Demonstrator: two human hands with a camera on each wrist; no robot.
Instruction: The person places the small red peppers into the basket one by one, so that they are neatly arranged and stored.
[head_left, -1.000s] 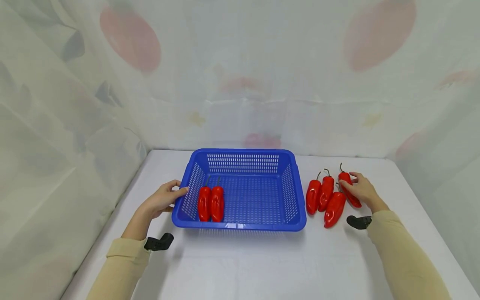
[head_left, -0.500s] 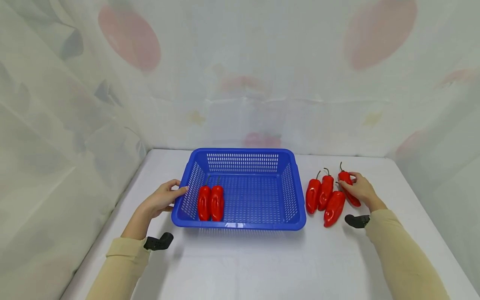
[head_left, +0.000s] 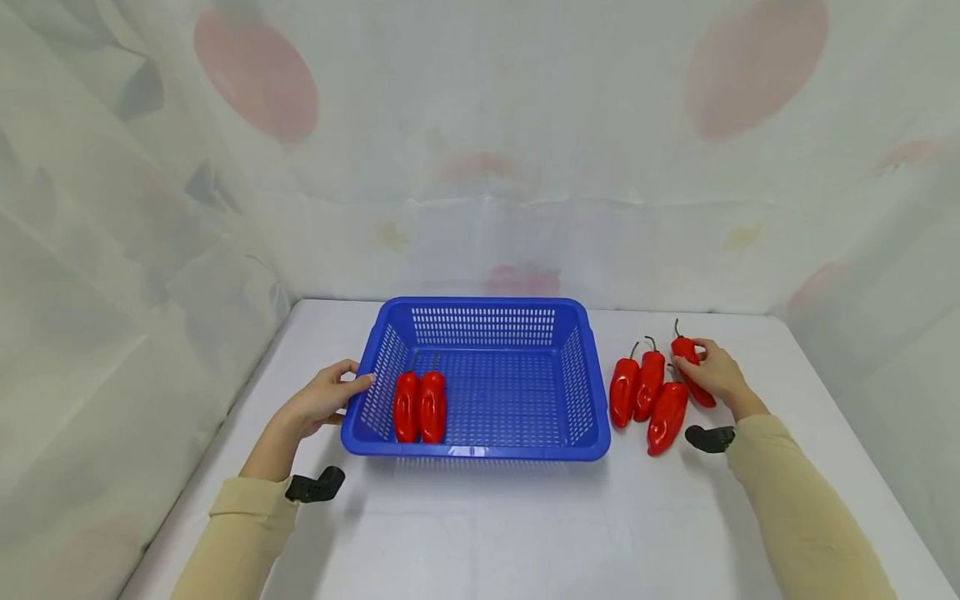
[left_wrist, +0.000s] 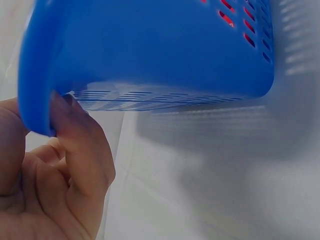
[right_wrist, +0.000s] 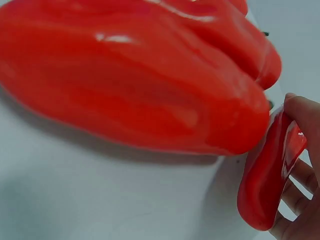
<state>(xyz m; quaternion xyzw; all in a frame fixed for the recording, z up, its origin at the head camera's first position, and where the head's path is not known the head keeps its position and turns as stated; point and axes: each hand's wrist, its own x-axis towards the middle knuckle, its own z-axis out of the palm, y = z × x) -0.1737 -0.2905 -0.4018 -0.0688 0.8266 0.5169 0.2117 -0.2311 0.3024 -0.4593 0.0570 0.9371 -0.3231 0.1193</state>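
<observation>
My left hand (head_left: pixel 322 398) grips the left rim of a blue plastic basket (head_left: pixel 480 452); in the left wrist view the thumb and fingers (left_wrist: pixel 82 145) pinch that rim from both sides. Two red peppers (head_left: pixel 432 408) lie side by side in the basket's left part, stems pointing away. At the right, my right hand (head_left: pixel 717 372) holds another long red pepper (head_left: pixel 701 393) between thumb and fingers, its stem end up and its tip toward the wrist. The right wrist view shows this pepper (right_wrist: pixel 265 185) tilted in the fingers, apart from a large near pepper (right_wrist: pixel 130 85).
Three more red peppers, among them a front one (head_left: pixel 667 421), lie close together on the white table (head_left: pixel 480 533) between the basket and my right hand. Behind the table hangs a pale printed curtain (head_left: pixel 480 167), with further sheets at both sides.
My right hand and the pepper in it have shifted slightly left and away from me. The left hand keeps its grip on the basket, which stays in place.
</observation>
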